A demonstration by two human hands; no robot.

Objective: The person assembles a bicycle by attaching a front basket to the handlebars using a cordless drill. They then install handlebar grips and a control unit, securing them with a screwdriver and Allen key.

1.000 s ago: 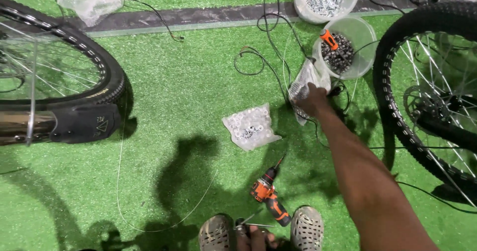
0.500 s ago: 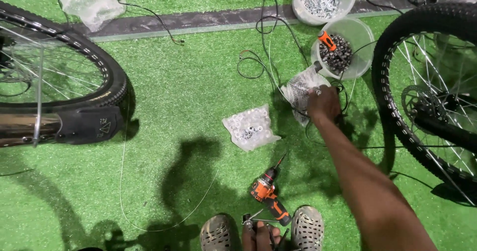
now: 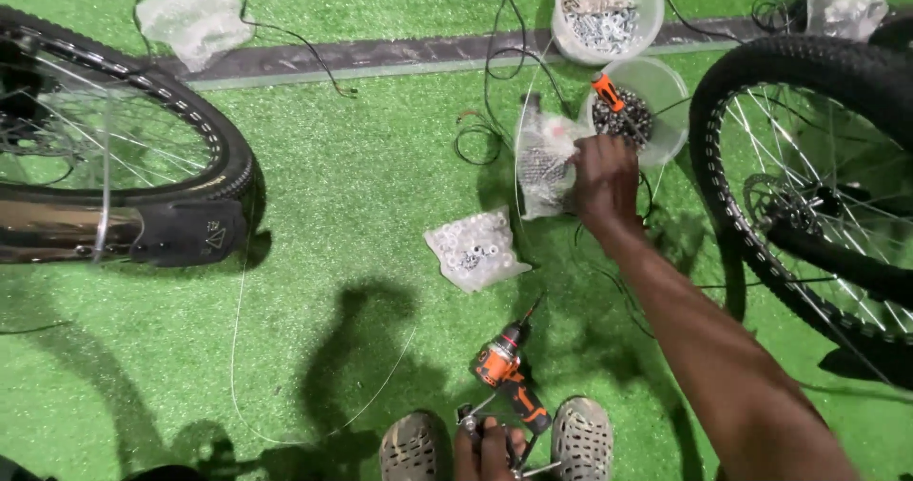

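On green turf, right hand (image 3: 603,184) grips one of three bags (image 3: 544,165); two tubs (image 3: 666,81) beside.

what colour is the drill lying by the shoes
Orange and black; the drill shows best in the head view.

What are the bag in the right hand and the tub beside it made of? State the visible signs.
Bag: thin clear plastic film, glossy and crumpled, small dark parts showing through. The right hand grips it. Tub: translucent whitish plastic, probably rigid, as its round rim holds shape; contents show through its wall.
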